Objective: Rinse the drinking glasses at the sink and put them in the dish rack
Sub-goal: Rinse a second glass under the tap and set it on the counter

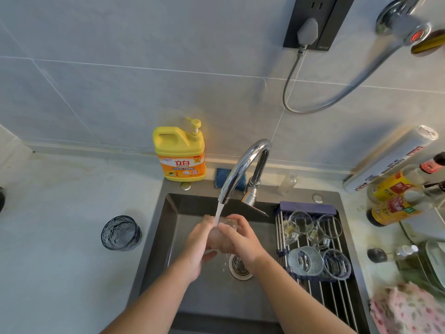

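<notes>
Your left hand [198,247] and right hand [242,242] both curl their fingers round a clear glass [218,238] under water running from the tap [243,162], above the sink [173,213].

The light was bright, soft and even, with only faint shadows on the table [60,189]. The dark sink [159,249] looked dimmer. White glare lay on the chrome faucet [240,162]. The edges bent strongly, and the upper right corner was blurred.
</notes>
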